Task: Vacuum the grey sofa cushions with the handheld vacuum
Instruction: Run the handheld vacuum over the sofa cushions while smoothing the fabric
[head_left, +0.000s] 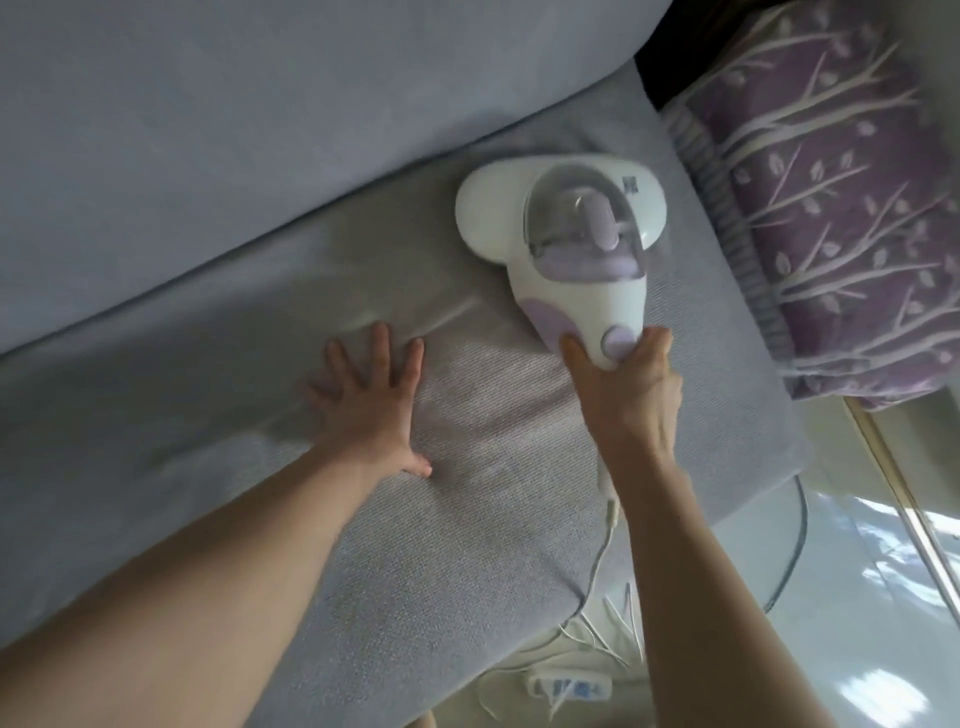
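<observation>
Handheld vacuum (566, 249) flat on grey seat cushion (467, 441), head near the cushion's far right corner, beside purple pillow (831, 208). Right hand (623, 384) wrapped around the vacuum's handle; left hand (363, 395) spread flat, left of the vacuum. White cord (587, 587) trailing off the cushion's front edge: likely to snag or tug. Head could catch the pillow.

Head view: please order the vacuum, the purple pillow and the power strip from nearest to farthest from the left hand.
From the left hand:
1. Vacuum, to its right on the grey cushion.
2. Power strip, on the floor below the cushion's front edge.
3. Purple pillow, far right, past the cushion's end.
</observation>
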